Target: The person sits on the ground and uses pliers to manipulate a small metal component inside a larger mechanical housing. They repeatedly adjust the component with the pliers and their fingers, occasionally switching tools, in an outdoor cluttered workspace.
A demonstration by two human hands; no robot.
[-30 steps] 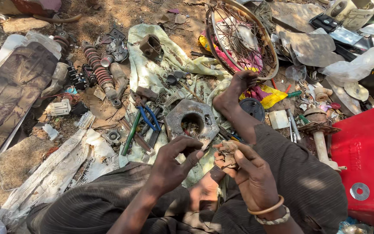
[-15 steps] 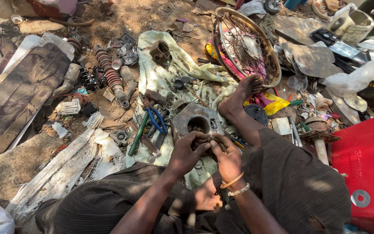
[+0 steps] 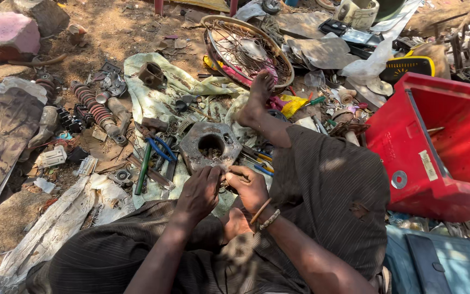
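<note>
Between your knees: your two hands meet low over the littered ground, with the work pinched where they join.
Left hand (image 3: pixel 199 191): fingers curled tight toward the right hand, closed on a small metal part (image 3: pixel 225 177) that only just shows between the fingertips.
Right hand (image 3: pixel 250 187): also closed, thumb and fingers pressed on the same piece from the other side; bangles sit at its wrist.
Grip state: both hands are shut on the one part, sharing it; what kind of part it is, you cannot tell from here.
Key relation: the part lies directly between the hands, touching both, so neither is nearer. Its long axis cannot be read, as the fingers hide most of it.
Just beyond the grip: a rusty metal plate with a round hole (image 3: pixel 209 145) lies flat on the ground, near but apart from your fingertips.
Left of the grip: blue-handled pliers (image 3: pixel 161 147) and a green-handled tool (image 3: pixel 143 171), close together.
Further ahead: your bare foot (image 3: pixel 258 97) rests against a spoked wheel rim (image 3: pixel 245 50).
Right of the grip: your trousered leg, then a red plastic crate (image 3: pixel 436 144), well apart.
</note>
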